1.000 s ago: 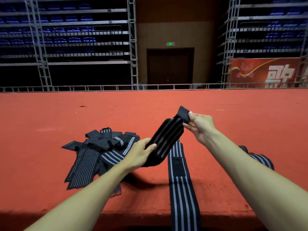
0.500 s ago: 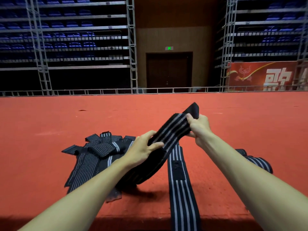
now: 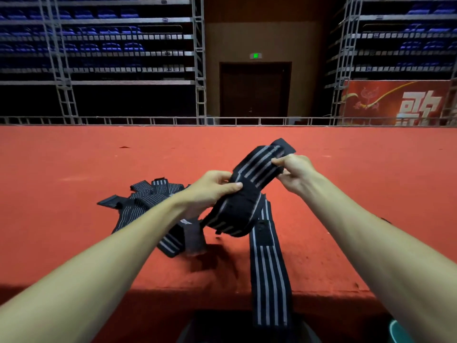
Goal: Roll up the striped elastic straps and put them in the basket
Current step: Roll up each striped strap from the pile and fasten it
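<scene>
Strap (image 3: 252,184) is held in mid-air at the centre of the frame, above the red carpet (image 3: 74,169), slanting from lower left to upper right. Its lower part is gripped by the left hand (image 3: 210,191), with the thumb laid across the top and the fingers curled underneath; a loop of the band sags below that hand. Its upper end is pinched by the right hand (image 3: 294,172), thumb and fingers closed on the striped band just short of the plain black tab.

A second strap (image 3: 268,276) is laid flat on the carpet below the held one and is draped over the near edge toward the bottom of the frame. A pile (image 3: 143,201) of further straps is seen left of centre, partly hidden by the left forearm.

A teal rim (image 3: 398,331) is cut off at the lower right corner; what it belongs to cannot be told.

A dark door (image 3: 254,90) is seen at upper centre, a red banner (image 3: 395,102) at upper right, and blue seats (image 3: 108,47) at upper left.
</scene>
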The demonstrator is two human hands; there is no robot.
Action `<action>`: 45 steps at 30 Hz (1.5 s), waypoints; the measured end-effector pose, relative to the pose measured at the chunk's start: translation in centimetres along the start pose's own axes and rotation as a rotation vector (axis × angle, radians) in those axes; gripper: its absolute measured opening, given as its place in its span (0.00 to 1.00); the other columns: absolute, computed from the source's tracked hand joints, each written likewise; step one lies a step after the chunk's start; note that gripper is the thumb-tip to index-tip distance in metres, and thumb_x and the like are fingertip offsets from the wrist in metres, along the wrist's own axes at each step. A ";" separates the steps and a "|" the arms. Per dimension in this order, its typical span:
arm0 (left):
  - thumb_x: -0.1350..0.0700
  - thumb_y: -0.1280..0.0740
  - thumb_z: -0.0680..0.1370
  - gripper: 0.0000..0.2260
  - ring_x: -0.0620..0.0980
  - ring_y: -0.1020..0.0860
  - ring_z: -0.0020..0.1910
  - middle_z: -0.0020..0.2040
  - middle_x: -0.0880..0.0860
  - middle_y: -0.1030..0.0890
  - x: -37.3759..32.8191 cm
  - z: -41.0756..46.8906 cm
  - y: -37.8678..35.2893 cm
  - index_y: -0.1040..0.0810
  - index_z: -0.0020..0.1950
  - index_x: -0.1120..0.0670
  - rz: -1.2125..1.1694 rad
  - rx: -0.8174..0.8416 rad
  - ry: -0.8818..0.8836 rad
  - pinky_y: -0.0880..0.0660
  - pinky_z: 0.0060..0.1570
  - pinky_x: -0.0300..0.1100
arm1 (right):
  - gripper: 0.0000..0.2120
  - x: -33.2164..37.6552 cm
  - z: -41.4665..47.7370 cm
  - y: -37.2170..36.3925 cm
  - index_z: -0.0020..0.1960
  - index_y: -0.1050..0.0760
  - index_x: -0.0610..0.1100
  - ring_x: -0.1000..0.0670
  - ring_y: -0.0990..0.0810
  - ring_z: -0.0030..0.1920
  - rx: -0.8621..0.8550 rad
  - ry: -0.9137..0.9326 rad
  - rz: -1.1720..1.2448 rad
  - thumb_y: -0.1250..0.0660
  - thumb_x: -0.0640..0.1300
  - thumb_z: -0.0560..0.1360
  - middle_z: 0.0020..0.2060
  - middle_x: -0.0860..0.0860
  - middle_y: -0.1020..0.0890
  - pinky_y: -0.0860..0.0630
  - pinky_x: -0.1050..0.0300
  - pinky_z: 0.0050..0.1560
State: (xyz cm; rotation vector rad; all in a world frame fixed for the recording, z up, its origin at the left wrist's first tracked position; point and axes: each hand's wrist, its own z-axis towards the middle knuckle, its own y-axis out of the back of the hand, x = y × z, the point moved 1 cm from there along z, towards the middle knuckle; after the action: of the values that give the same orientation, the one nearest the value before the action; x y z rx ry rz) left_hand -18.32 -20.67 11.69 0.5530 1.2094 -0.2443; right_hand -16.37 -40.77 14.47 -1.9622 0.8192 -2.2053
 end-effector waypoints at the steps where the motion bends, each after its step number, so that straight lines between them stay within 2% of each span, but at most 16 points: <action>1: 0.62 0.37 0.80 0.09 0.50 0.18 0.46 0.50 0.57 0.17 -0.7 -0.3 0.2 0.22 0.57 0.62 -0.073 -0.005 0.005 0.20 0.47 0.40 | 0.10 -0.2 0.1 -0.3 0.42 0.28 0.36 0.43 0.20 0.47 0.019 0.000 -0.005 0.39 0.23 0.73 0.45 0.40 0.22 0.22 0.49 0.56; 5: 0.60 0.38 0.80 0.11 0.51 0.18 0.48 0.53 0.59 0.17 -2.5 -1.1 0.6 0.24 0.60 0.63 -0.239 -0.017 -0.019 0.19 0.50 0.43 | 0.12 -1.5 1.0 -1.1 0.39 0.29 0.40 0.48 0.21 0.40 0.081 0.021 -0.062 0.37 0.24 0.74 0.39 0.44 0.22 0.21 0.57 0.42; 10: 0.58 0.37 0.80 0.11 0.60 0.22 0.57 0.59 0.63 0.20 0.5 -1.5 -0.1 0.24 0.60 0.61 -0.231 -0.036 0.096 0.29 0.62 0.58 | 0.12 -4.1 2.1 -0.9 0.56 0.26 0.40 0.52 0.20 0.37 0.073 0.074 -0.291 0.37 0.28 0.76 0.42 0.46 0.20 0.22 0.62 0.28; 12: 0.58 0.38 0.80 0.10 0.53 0.19 0.49 0.54 0.60 0.18 2.3 -1.6 -0.7 0.24 0.59 0.60 -0.233 -0.011 0.155 0.24 0.56 0.52 | 0.13 -5.3 2.8 -0.7 0.57 0.26 0.40 0.52 0.19 0.36 0.065 0.092 -0.371 0.36 0.29 0.76 0.42 0.46 0.20 0.20 0.58 0.30; 14: 0.59 0.39 0.81 0.06 0.43 0.19 0.34 0.41 0.54 0.15 3.9 -1.5 -1.3 0.25 0.55 0.56 -0.196 0.013 0.213 0.19 0.39 0.39 | 0.15 -6.4 3.8 -0.4 0.60 0.26 0.38 0.50 0.17 0.40 0.066 0.093 -0.440 0.34 0.30 0.75 0.46 0.44 0.19 0.19 0.55 0.36; 16: 0.61 0.42 0.82 0.05 0.37 0.26 0.21 0.24 0.48 0.22 6.0 -1.3 -1.7 0.28 0.50 0.54 -0.166 -0.004 0.264 0.29 0.21 0.31 | 0.15 -7.4 5.0 -0.3 0.60 0.26 0.38 0.46 0.17 0.46 0.059 0.107 -0.515 0.32 0.31 0.74 0.47 0.44 0.18 0.19 0.53 0.40; 17: 0.62 0.42 0.82 0.04 0.37 0.26 0.21 0.23 0.48 0.23 7.1 -1.2 -1.8 0.28 0.50 0.56 -0.180 -0.011 0.282 0.29 0.20 0.30 | 0.13 -8.0 5.6 -0.4 0.56 0.24 0.40 0.45 0.17 0.48 0.058 0.127 -0.570 0.30 0.32 0.73 0.45 0.46 0.18 0.18 0.51 0.42; 19: 0.62 0.39 0.81 0.07 0.45 0.18 0.35 0.39 0.54 0.16 9.6 -0.4 -1.8 0.27 0.57 0.62 -0.219 -0.042 0.304 0.19 0.36 0.39 | 0.10 -9.0 7.0 -0.5 0.46 0.21 0.46 0.43 0.17 0.48 0.069 0.189 -0.713 0.28 0.33 0.71 0.41 0.48 0.18 0.19 0.46 0.48; 21: 0.62 0.36 0.80 0.09 0.49 0.18 0.44 0.49 0.59 0.18 12.3 1.0 -1.4 0.26 0.58 0.63 -0.196 -0.093 0.321 0.19 0.46 0.43 | 0.11 -10.0 8.7 -0.6 0.42 0.21 0.50 0.43 0.17 0.46 0.079 0.228 -0.788 0.27 0.34 0.70 0.39 0.49 0.18 0.20 0.47 0.46; 23: 0.61 0.33 0.78 0.07 0.45 0.20 0.40 0.47 0.58 0.20 14.6 2.5 -1.1 0.26 0.54 0.60 -0.079 -0.153 0.321 0.21 0.41 0.38 | 0.10 -10.7 10.5 -0.7 0.47 0.19 0.47 0.47 0.19 0.43 0.067 0.249 -0.818 0.27 0.34 0.71 0.40 0.48 0.18 0.22 0.53 0.42; 26: 0.56 0.29 0.75 0.19 0.51 0.21 0.46 0.49 0.55 0.24 17.0 4.6 -0.6 0.33 0.62 0.53 0.076 -0.193 0.344 0.22 0.48 0.45 | 0.09 -12.0 13.7 -0.5 0.50 0.19 0.43 0.51 0.20 0.43 0.029 0.260 -0.889 0.26 0.36 0.71 0.42 0.48 0.18 0.24 0.58 0.45; 28: 0.56 0.29 0.75 0.23 0.50 0.25 0.40 0.42 0.53 0.29 18.1 6.1 -0.3 0.38 0.65 0.49 0.183 -0.222 0.298 0.26 0.41 0.42 | 0.08 -13.1 15.9 -0.5 0.49 0.18 0.43 0.51 0.20 0.46 0.008 0.263 -0.941 0.26 0.38 0.71 0.42 0.49 0.18 0.24 0.58 0.49; 31: 0.57 0.32 0.77 0.16 0.41 0.30 0.37 0.40 0.46 0.29 18.9 8.2 -0.2 0.33 0.62 0.50 0.384 -0.229 0.151 0.32 0.38 0.30 | 0.11 -14.8 19.0 -0.4 0.52 0.19 0.41 0.51 0.20 0.50 -0.011 0.250 -0.977 0.25 0.41 0.71 0.48 0.48 0.17 0.25 0.58 0.54; 33: 0.56 0.34 0.78 0.12 0.40 0.29 0.49 0.49 0.44 0.28 19.7 9.2 -0.3 0.29 0.60 0.51 0.535 -0.207 0.100 0.37 0.46 0.27 | 0.14 -16.0 20.7 -0.3 0.55 0.19 0.40 0.50 0.20 0.53 0.013 0.222 -0.998 0.25 0.42 0.71 0.50 0.47 0.17 0.25 0.58 0.57; 38: 0.52 0.37 0.75 0.13 0.46 0.41 0.59 0.58 0.46 0.40 21.9 10.8 -0.5 0.27 0.60 0.47 0.840 -0.204 0.141 0.45 0.56 0.37 | 0.09 -18.4 22.8 1.0 0.54 0.18 0.41 0.47 0.19 0.54 0.091 0.210 -1.221 0.32 0.41 0.76 0.50 0.45 0.16 0.27 0.61 0.52; 45: 0.57 0.40 0.76 0.14 0.45 0.35 0.62 0.58 0.45 0.29 21.3 13.7 -0.6 0.25 0.62 0.49 0.777 0.017 0.142 0.38 0.65 0.44 | 0.11 -17.9 24.1 7.5 0.51 0.19 0.39 0.42 0.21 0.57 -0.218 0.186 -1.268 0.38 0.39 0.75 0.53 0.42 0.17 0.27 0.54 0.53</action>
State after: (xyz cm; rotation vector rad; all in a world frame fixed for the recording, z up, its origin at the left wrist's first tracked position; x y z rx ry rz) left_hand -0.05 -26.04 -5.03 1.0212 1.0446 0.4504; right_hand 7.32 -48.11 -3.95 -2.8806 -0.4196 -2.9525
